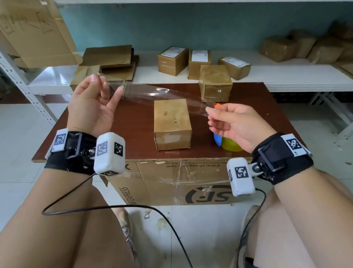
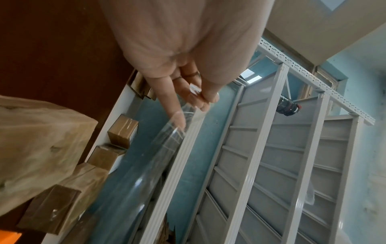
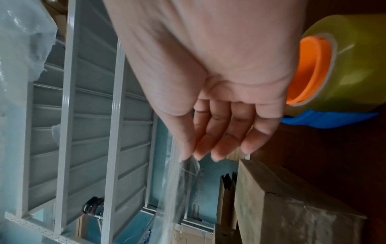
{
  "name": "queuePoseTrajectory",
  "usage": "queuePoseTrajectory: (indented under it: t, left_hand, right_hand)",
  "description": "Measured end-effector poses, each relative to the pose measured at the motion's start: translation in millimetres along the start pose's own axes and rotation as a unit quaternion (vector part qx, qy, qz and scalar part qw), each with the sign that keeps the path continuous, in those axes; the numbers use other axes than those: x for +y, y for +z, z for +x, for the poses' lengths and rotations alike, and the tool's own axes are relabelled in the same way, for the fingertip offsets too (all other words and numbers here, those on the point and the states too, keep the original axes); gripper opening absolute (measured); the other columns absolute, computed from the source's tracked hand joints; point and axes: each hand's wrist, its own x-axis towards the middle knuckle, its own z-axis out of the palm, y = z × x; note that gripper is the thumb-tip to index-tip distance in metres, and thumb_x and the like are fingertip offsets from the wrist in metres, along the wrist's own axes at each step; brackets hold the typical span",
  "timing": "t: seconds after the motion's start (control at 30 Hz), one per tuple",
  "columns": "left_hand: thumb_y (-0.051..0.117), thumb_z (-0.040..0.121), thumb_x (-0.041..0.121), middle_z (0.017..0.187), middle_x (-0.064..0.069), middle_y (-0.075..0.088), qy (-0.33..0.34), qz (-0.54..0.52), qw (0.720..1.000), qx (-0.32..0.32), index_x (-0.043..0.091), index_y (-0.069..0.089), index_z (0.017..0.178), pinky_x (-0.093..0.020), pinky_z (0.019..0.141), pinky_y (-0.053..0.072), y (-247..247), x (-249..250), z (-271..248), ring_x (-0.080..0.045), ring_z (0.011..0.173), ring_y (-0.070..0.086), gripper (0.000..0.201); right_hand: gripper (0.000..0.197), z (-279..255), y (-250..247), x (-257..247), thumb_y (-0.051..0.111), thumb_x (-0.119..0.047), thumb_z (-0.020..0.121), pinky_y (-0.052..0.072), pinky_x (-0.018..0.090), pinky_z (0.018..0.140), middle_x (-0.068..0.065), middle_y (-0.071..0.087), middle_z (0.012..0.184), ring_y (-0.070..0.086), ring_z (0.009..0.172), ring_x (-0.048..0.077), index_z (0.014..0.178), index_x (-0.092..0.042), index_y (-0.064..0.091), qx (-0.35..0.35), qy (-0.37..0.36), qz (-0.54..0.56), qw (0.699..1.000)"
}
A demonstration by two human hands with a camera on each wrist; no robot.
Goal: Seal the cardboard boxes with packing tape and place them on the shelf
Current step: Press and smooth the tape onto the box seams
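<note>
Tape strip cut and held taut above the box; laying it down is next.

Head: left hand [image 1: 93,102] and right hand [image 1: 232,125] each pinch one end of one clear packing-tape strip [image 1: 158,97] over the small brown cardboard box [image 1: 172,123] on the dark wooden tabletop [image 1: 128,125]; second box [image 1: 215,83] behind; four sealed on the white shelf [image 1: 149,72].
Left wrist: fingers [image 2: 203,104] curled on the tape end.
Right wrist: fingertips [image 3: 217,155] nip the strip; one tape dispenser with orange core [image 3: 309,72] sits idle. Next, by my read: lower it centred on the seam, press.
</note>
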Motion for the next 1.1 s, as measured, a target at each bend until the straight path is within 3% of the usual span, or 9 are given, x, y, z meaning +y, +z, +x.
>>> queuePoseTrajectory:
  t: [0.23,0.37,0.5,0.63,0.7,0.77,0.83,0.97,1.1]
  left_hand:
    - [0.068,0.103,0.014,0.091,-0.001,0.07,-0.011,0.052,0.998,0.036,0.014,0.065,0.117,-0.046,0.096,0.062,-8,-12,18,-0.01,0.078,0.064,0.014]
    - [0.068,0.103,0.016,0.086,0.003,0.07,-0.036,0.055,0.995,0.076,0.017,0.066,0.115,-0.04,0.095,0.061,-9,-18,28,-0.006,0.074,0.066,0.012]
    - [0.068,0.103,0.015,0.083,0.004,0.072,-0.06,0.065,0.991,0.101,0.017,0.07,0.108,-0.038,0.097,0.061,-5,-27,29,-0.004,0.068,0.067,0.005]
    - [0.066,0.105,0.018,0.093,0.004,0.076,-0.04,0.131,0.987,0.083,0.02,0.072,0.11,-0.039,0.107,0.055,0,-36,22,-0.006,0.075,0.067,0.008]
    - [0.067,0.105,0.021,0.101,0.004,0.078,-0.029,0.156,0.985,0.073,0.022,0.072,0.106,-0.039,0.107,0.055,4,-40,19,-0.006,0.085,0.07,0.005]
    - [0.068,0.105,0.022,0.103,0.004,0.079,-0.027,0.174,0.982,0.065,0.024,0.072,0.102,-0.039,0.108,0.055,7,-44,16,-0.006,0.089,0.072,0.006]
    - [0.07,0.104,0.022,0.102,0.004,0.079,-0.03,0.182,0.98,0.072,0.023,0.073,0.101,-0.038,0.109,0.054,8,-49,14,-0.006,0.09,0.073,0.004]
    - [0.075,0.1,0.022,0.099,0.002,0.08,-0.034,0.173,0.976,0.124,0.018,0.077,0.107,-0.037,0.107,0.054,6,-52,13,-0.007,0.087,0.073,0.009]
    - [0.078,0.098,0.018,0.107,-0.004,0.082,-0.057,0.167,0.969,0.176,0.012,0.079,0.11,-0.036,0.105,0.056,-1,-52,16,-0.009,0.086,0.075,0.014]
  right_hand:
    - [0.015,29,7,7,0.083,-0.017,0.092,0.061,0.036,0.086,0.003,0.071,0.083,0.069,0.077,0.015,0.099,-0.009,0.072,0.03,0.047,0.068,0.996]
    - [0.016,48,18,20,0.081,-0.023,0.094,0.057,0.04,0.1,-0.002,0.069,0.08,0.07,0.086,0.017,0.103,-0.015,0.07,0.019,0.101,0.108,0.989]
    - [0.035,61,22,33,0.079,-0.031,0.095,0.039,0.051,0.115,-0.004,0.072,0.1,0.073,0.112,0.015,0.123,-0.014,0.067,0.061,0.098,0.108,0.987]
    - [0.027,64,16,28,0.078,-0.035,0.094,0.024,0.064,0.12,-0.003,0.072,0.125,0.059,0.134,0.028,0.116,-0.019,0.071,0.124,0.087,0.105,0.983]
    - [0.023,67,10,26,0.082,-0.037,0.091,0.031,0.055,0.118,-0.003,0.075,0.122,0.059,0.132,0.026,0.106,-0.021,0.073,0.182,0.063,0.081,0.978]
    - [0.017,67,7,24,0.082,-0.035,0.092,0.036,0.042,0.105,-0.003,0.074,0.118,0.059,0.121,0.018,0.096,-0.022,0.071,0.226,0.039,0.06,0.972]
    - [0.016,66,8,24,0.08,-0.035,0.095,0.036,0.037,0.096,-0.007,0.071,0.109,0.056,0.114,0.016,0.096,-0.021,0.074,0.243,0.018,0.051,0.968]
    - [0.012,68,9,28,0.081,-0.032,0.094,0.048,0.03,0.089,-0.008,0.078,0.095,0.074,0.104,0.013,0.092,-0.021,0.075,0.203,-0.016,0.072,0.976]
    - [0.015,68,6,26,0.086,-0.032,0.09,0.06,0.029,0.089,-0.005,0.081,0.095,0.076,0.094,0.009,0.098,-0.021,0.079,0.184,-0.032,0.065,0.98]
